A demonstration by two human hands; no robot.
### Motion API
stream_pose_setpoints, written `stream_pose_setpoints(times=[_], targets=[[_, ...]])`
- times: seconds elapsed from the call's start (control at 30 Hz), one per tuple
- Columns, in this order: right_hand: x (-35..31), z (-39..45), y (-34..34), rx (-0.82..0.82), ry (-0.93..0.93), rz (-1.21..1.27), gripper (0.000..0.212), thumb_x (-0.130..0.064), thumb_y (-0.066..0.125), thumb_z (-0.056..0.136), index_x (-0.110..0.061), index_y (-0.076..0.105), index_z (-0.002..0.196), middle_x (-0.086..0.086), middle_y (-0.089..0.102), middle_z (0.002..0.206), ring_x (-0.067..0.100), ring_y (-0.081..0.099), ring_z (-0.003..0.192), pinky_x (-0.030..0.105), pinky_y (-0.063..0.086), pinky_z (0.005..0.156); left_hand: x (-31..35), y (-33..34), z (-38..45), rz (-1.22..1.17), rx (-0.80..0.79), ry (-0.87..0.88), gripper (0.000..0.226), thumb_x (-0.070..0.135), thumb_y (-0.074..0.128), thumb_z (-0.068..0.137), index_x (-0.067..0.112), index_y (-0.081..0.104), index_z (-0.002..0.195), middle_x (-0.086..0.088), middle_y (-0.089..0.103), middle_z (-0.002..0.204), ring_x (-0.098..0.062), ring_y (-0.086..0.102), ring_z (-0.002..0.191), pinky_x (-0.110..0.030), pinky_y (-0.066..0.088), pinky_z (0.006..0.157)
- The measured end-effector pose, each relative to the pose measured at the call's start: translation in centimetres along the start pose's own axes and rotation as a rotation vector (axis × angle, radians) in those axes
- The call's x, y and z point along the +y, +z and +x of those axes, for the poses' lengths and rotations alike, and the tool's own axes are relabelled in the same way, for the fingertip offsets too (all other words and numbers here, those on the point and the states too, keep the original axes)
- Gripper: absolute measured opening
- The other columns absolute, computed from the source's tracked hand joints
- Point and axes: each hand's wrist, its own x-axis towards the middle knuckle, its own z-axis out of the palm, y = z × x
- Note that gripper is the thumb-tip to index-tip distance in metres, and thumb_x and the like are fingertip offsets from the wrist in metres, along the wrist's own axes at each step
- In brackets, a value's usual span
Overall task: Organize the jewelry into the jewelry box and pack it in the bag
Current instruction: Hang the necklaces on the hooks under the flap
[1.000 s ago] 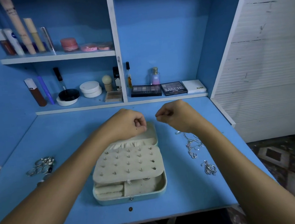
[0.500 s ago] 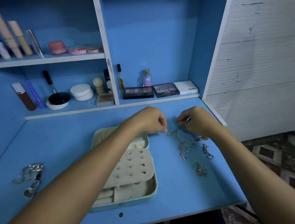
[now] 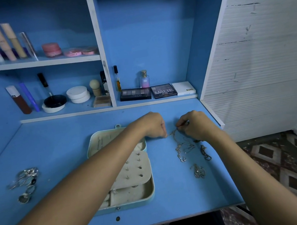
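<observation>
Step in hand: lifting one chain (image 3: 172, 133) free of the loose pile, judged from the task; it spans the gap between my two hands.
Left grip: my left hand (image 3: 154, 124) has its fingers curled down, pinching one end of the chain at the fingertips, low over the tabletop (image 3: 173, 199).
Right grip: my right hand (image 3: 196, 124) pinches the other end between thumb and fingers, held a little higher than the left pinch.
Chain, relative to grips: short taut run between the two pinches; below the right pinch it seems to trail toward the pile, though I cannot tell if it is the same strand.
Pile: more chains (image 3: 184, 150) lie just under and toward me from the right grip; a bracelet (image 3: 205, 152) sits beside them and a small clump (image 3: 198, 170) nearer me.
Box: the jewelry box (image 3: 150, 196) lies open under my left forearm, to the left of the left pinch, stud panel (image 3: 139, 167) up.
Rings: a cluster of rings (image 3: 24, 181) well off to the left of both grips.
Bag: none in view.
Method note: keep both pinches light and close to the ends; raise slowly so a snag shows early.
Risk: pulling hard could knot neighbouring strands or drag them off the edge.
Next need: carry the chain leftward over the box without slack catching the studs.
</observation>
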Motion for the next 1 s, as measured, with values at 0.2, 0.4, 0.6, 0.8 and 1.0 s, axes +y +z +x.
stream_pose_setpoints(times=[0.2,0.4,0.6,0.8,1.0], targets=[[0.0,0.0,0.3,0.013,-0.012,-0.005,0.019,-0.009,0.061,0.092,-0.020,0.077,0.098,-0.007,0.066,0.089,0.012,0.059,0.084,0.025,0.051,0.078,0.5,-0.3,-0.4,0.130,-0.130,0.012,0.017,0.019,0.053,0.097,0.017,0.069,0.094,-0.004,0.068,0.113,-0.023,0.061,0.100,-0.031,0.049,0.081],[-0.2,0.1,0.9,0.019,-0.020,0.041,0.020,-0.012,0.061,0.094,-0.021,0.076,0.105,-0.003,0.071,0.105,0.010,0.056,0.088,0.020,0.042,0.078,0.7,-1.2,-1.2,0.072,-0.070,0.024,0.028,0.003,0.039,0.095,-0.008,0.061,0.109,-0.012,0.060,0.125,-0.031,0.058,0.112,-0.041,0.052,0.078],[-1.0,0.2,0.5,0.012,-0.036,0.138,0.021,-0.022,0.057,0.099,-0.028,0.073,0.111,-0.011,0.064,0.093,0.005,0.056,0.077,0.010,0.038,0.058,-0.4,-1.9,-1.0,-0.201,0.091,0.062,0.009,0.019,0.053,0.099,0.020,0.060,0.104,0.003,0.062,0.101,-0.014,0.059,0.087,-0.029,0.049,0.078],[-2.2,0.2,0.9,0.001,-0.098,0.152,0.015,-0.028,0.065,0.095,-0.028,0.073,0.108,-0.010,0.066,0.100,0.000,0.052,0.072,0.008,0.035,0.057,-0.9,-2.1,-1.3,-0.248,0.123,0.119,0.010,0.019,0.059,0.098,0.029,0.057,0.097,0.007,0.060,0.096,-0.012,0.058,0.084,-0.027,0.049,0.076],[-3.3,0.0,0.7,0.000,-0.157,0.143,0.007,-0.024,0.065,0.095,-0.027,0.071,0.091,-0.022,0.053,0.067,0.001,0.048,0.060,0.008,0.034,0.050,-1.3,-2.9,-2.4,-0.277,0.153,0.184,0.021,0.016,0.062,0.095,0.034,0.057,0.085,0.004,0.065,0.096,-0.018,0.061,0.090,-0.032,0.051,0.081]])
